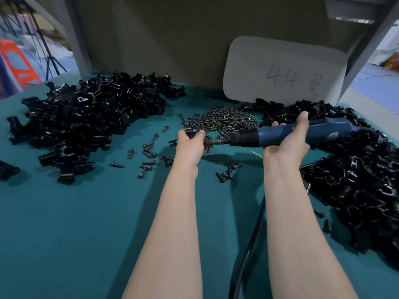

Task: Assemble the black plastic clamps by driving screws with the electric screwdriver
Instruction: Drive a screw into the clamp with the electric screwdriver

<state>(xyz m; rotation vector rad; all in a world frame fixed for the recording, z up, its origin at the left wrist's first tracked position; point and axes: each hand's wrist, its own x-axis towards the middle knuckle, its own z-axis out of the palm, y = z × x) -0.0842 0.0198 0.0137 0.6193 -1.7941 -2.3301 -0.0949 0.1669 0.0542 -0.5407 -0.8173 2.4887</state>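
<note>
My right hand [289, 141] grips a blue electric screwdriver [302, 132] that lies nearly level, its bit [213, 141] pointing left. My left hand [190, 145] holds a small black clamp [192, 131] in its fingers, right at the bit's tip. Just behind both hands, a heap of dark screws [222, 121] lies on the green table [86, 223]. A big pile of black clamp parts [86, 119] fills the left side, and another pile of clamps [356, 180] covers the right.
Loose screws [146, 156] and a few stray clamp pieces are scattered in front of the heaps. A white card marked 44 [282, 72] leans on the back wall. The screwdriver's black cable [248, 249] runs down between my arms toward the near edge.
</note>
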